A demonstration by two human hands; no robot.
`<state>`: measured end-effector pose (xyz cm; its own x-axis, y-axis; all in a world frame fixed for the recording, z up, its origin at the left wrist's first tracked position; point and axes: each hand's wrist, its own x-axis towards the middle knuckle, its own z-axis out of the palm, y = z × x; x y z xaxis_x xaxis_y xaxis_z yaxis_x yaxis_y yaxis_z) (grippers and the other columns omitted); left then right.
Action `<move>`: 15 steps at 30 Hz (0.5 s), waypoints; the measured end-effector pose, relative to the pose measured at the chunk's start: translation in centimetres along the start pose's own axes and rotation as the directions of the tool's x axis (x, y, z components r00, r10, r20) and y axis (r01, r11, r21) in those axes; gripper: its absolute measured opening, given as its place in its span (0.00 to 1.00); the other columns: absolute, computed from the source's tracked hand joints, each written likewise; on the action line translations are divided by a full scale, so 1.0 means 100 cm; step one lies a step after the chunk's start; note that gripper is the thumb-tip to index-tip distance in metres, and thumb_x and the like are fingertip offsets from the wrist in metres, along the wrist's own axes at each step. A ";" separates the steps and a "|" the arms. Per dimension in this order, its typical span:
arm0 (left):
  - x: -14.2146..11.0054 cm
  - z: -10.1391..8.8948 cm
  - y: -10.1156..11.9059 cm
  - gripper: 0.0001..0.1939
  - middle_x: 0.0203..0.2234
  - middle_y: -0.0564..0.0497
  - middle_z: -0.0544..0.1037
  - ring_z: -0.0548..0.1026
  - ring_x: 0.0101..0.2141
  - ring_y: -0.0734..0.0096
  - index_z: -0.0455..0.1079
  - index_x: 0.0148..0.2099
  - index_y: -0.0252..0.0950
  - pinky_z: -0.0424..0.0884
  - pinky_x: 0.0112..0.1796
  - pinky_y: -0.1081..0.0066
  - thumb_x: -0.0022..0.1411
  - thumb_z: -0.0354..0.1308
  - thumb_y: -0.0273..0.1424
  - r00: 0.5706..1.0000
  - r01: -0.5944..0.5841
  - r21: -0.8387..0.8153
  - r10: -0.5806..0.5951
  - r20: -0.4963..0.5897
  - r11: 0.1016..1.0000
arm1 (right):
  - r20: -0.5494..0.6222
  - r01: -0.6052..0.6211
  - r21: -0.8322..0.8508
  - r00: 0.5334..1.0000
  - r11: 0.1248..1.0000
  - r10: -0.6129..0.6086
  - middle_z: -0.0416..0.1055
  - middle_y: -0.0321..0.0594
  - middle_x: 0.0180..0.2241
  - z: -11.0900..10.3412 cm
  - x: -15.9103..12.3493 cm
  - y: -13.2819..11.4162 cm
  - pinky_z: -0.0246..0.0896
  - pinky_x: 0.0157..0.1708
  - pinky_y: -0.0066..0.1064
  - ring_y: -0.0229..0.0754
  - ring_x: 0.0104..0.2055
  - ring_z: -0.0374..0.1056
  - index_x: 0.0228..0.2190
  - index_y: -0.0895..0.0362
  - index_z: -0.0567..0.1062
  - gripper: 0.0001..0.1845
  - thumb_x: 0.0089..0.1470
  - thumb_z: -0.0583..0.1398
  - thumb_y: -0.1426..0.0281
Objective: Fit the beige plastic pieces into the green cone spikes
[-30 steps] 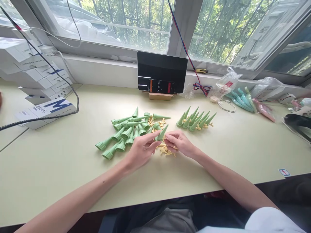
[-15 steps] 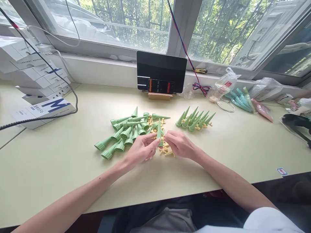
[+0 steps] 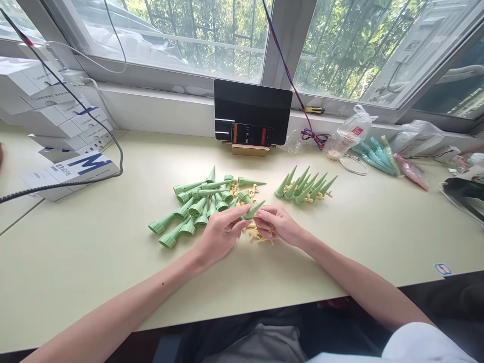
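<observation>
Strewn at left on the pale yellow-green tabletop (image 3: 113,262) is a heap of hollow green plastic cones with ribbed bases (image 3: 198,207). Just beside it, one tapered green plastic cone (image 3: 252,211) is pinched by the left hand (image 3: 220,234), tilted tip-rightward above scattered small pale-yellow plastic pegs (image 3: 255,235). Whether anything is pinched by the right hand's (image 3: 280,225) bunched fingertips, close against it, cannot be told; beyond, similar green cones (image 3: 301,191) are stood tip-up.

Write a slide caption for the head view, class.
Left hand holding a green spike near the right hand, piled spikes and standing spikes on the table.
</observation>
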<state>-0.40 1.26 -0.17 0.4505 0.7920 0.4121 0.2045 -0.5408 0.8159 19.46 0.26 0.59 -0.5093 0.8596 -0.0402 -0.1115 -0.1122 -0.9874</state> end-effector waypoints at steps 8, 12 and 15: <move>-0.001 0.000 0.009 0.20 0.17 0.57 0.66 0.60 0.19 0.77 0.74 0.56 0.32 0.63 0.21 0.77 0.62 0.60 0.33 0.987 0.163 -0.037 -0.162 0.007 0.986 | -0.075 0.182 -0.428 0.969 0.885 -0.236 0.53 0.29 0.19 0.006 -0.003 -0.005 0.48 0.21 0.27 0.32 0.20 0.51 0.22 0.56 0.59 0.22 0.67 0.50 0.62; 0.000 -0.002 0.021 0.25 0.19 0.56 0.66 0.59 0.17 0.79 0.70 0.59 0.31 0.59 0.18 0.76 0.63 0.59 0.38 0.935 0.352 -0.275 -0.323 0.144 0.895 | 0.043 0.347 -0.786 0.857 0.513 -0.513 0.55 0.32 0.22 0.002 -0.004 -0.003 0.50 0.26 0.28 0.35 0.25 0.51 0.24 0.55 0.58 0.17 0.67 0.49 0.70; 0.002 -0.005 0.026 0.29 0.16 0.59 0.63 0.56 0.15 0.80 0.66 0.62 0.30 0.56 0.17 0.77 0.64 0.58 0.40 0.877 0.476 -0.354 -0.404 0.259 0.805 | 0.211 0.421 -0.870 0.787 0.255 -0.580 0.56 0.34 0.25 -0.003 -0.004 -0.002 0.49 0.26 0.28 0.36 0.26 0.50 0.27 0.55 0.60 0.14 0.66 0.48 0.74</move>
<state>-0.24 0.21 2.23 0.5380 0.8398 -0.0734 0.0713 0.0414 0.9966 19.93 0.13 0.70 -0.5159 0.6363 0.5735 0.4997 0.7673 -0.4018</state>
